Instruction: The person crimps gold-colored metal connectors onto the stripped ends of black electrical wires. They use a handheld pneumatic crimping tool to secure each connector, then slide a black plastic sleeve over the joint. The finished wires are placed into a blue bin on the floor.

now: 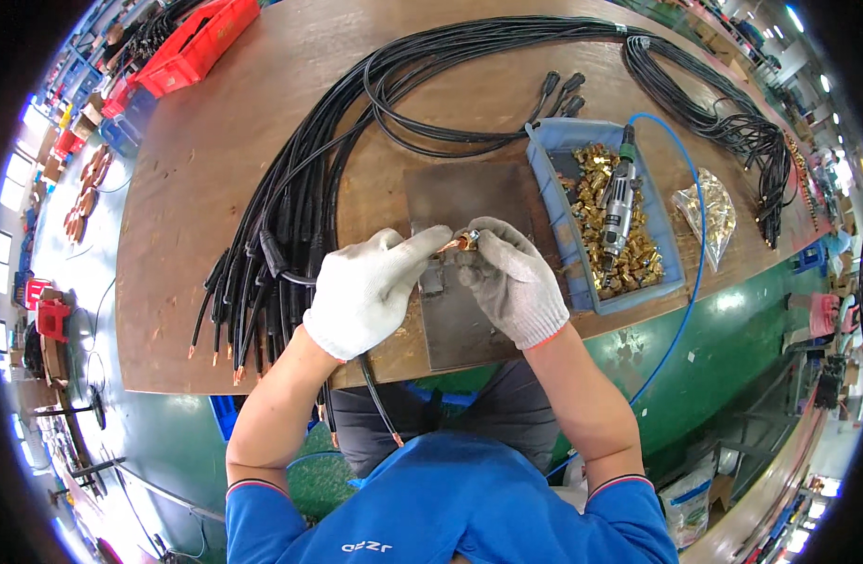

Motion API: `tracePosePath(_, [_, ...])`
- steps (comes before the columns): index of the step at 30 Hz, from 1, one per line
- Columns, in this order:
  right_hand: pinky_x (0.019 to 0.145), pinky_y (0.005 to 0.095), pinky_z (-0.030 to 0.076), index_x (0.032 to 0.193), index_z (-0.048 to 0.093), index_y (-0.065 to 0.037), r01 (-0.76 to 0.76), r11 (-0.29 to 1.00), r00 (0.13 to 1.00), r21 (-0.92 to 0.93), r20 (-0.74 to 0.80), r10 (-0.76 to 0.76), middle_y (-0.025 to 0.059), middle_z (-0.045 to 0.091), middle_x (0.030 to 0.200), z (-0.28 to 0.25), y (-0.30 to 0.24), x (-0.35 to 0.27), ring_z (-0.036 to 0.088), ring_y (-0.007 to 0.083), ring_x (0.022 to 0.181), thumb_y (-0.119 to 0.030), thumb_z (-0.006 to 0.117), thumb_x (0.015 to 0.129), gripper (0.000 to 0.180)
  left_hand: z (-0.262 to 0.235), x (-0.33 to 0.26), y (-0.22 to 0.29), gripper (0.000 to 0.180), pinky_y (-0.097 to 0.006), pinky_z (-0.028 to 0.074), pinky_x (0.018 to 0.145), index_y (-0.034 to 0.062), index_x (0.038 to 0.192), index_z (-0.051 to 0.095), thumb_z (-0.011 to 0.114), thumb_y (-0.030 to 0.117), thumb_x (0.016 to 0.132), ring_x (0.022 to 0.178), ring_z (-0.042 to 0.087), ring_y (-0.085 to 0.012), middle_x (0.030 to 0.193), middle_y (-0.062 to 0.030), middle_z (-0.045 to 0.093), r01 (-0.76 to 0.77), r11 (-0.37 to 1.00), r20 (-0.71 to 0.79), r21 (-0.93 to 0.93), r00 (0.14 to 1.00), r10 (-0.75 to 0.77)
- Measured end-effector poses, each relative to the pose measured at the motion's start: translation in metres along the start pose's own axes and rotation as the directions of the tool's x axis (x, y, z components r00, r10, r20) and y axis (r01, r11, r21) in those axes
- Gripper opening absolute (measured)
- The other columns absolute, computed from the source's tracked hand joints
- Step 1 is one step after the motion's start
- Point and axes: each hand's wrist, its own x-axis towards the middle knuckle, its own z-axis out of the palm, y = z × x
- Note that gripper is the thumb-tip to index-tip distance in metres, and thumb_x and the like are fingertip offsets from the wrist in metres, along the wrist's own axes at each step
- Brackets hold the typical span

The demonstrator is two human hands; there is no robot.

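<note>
White knit gloves cover both of my hands. My left hand [370, 282] is closed on a black cable [298, 279], whose bare copper end [447, 246] sticks out past the fingertips toward the right. Between the thumb and fingers of my right hand [516, 282] is a small brass fitting [468, 240]. It meets the copper end; the fingers hide how far the strands go in. Beneath my hands lies a dark metal plate [464, 329], with a small metal block [432, 280] beside the left fingers.
To the right, a blue tray [674, 271] holds brass fittings [640, 268] and a grey-and-green handheld tool [619, 202] on a blue hose [699, 246]. Beyond it lies a plastic bag of fittings [711, 211]. Black cables [295, 169] spread across the left. A red crate [198, 47] stands far left.
</note>
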Motion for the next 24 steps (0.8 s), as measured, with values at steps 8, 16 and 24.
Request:
tracePosePath(8, [0.079, 0.0376, 0.066, 0.122, 0.07, 0.0, -0.007, 1.0, 1.0, 0.003, 0.012, 0.007, 0.0136, 0.077, 0.108, -0.001, 0.0, -0.001, 0.077, 0.0247, 0.086, -0.011, 0.073, 0.103, 0.022, 0.001, 0.0, 0.0, 0.045, -0.044, 0.055, 0.065, 0.0185, 0.136, 0.073, 0.07, 0.004, 0.094, 0.073, 0.068, -0.0376, 0.083, -0.0143, 0.064, -0.016, 0.999, 0.011, 0.052, 1.0, 0.016])
tracePosePath(16, [0.079, 0.0366, 0.063, 0.122, 0.072, -0.001, 0.01, 0.986, 0.999, -0.165, -0.032, -0.016, 0.0104, 0.077, 0.108, -0.002, -0.003, -0.004, 0.076, 0.0214, 0.089, -0.009, 0.073, 0.102, 0.021, 0.005, -0.002, 0.0, 0.042, -0.045, 0.056, 0.063, 0.0177, 0.134, 0.074, 0.07, 0.007, 0.093, 0.07, 0.069, -0.0362, 0.082, -0.0136, 0.065, -0.037, 0.994, 0.029, 0.103, 0.999, 0.034])
tracePosePath(24, [0.089, 0.0297, 0.059, 0.122, 0.072, 0.003, 0.082, 0.656, 0.996, -0.751, 0.036, -0.083, 0.0058, 0.077, 0.109, 0.007, -0.01, -0.009, 0.072, 0.0124, 0.1, -0.006, 0.07, 0.103, 0.022, 0.013, -0.008, -0.011, 0.023, -0.045, 0.058, 0.068, 0.0118, 0.118, 0.075, 0.073, 0.015, 0.095, 0.077, 0.073, -0.0356, 0.087, -0.0137, 0.07, -0.023, 0.995, 0.066, 0.096, 0.998, 0.017])
